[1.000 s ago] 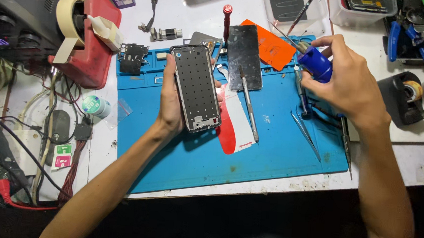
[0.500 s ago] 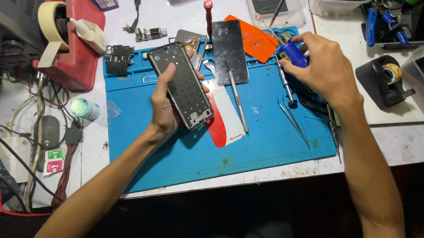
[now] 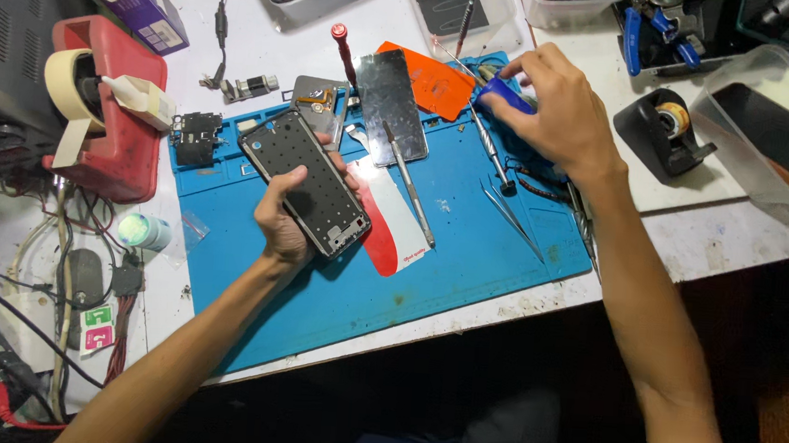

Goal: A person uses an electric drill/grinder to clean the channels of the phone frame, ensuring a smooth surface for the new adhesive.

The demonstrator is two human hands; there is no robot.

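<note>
Since the earlier frames, the phone frame (image 3: 305,184) has tilted diagonally, its far end leaning left, above the blue work mat (image 3: 465,273). Left hand (image 3: 285,223) grips its near part from beneath at mat centre. Farther right, the right hand (image 3: 555,112) closes on a blue-handled screwdriver (image 3: 492,127), beside the tweezers (image 3: 513,219).

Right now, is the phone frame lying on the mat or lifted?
Lifted: the left hand grips the phone frame, tilted above the blue mat.

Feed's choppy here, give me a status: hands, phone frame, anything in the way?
Left hand grips phone frame above blue mat. Right hand holds blue-handled screwdriver, tip on mat. Tweezers and metal spudger lie between them.
</note>
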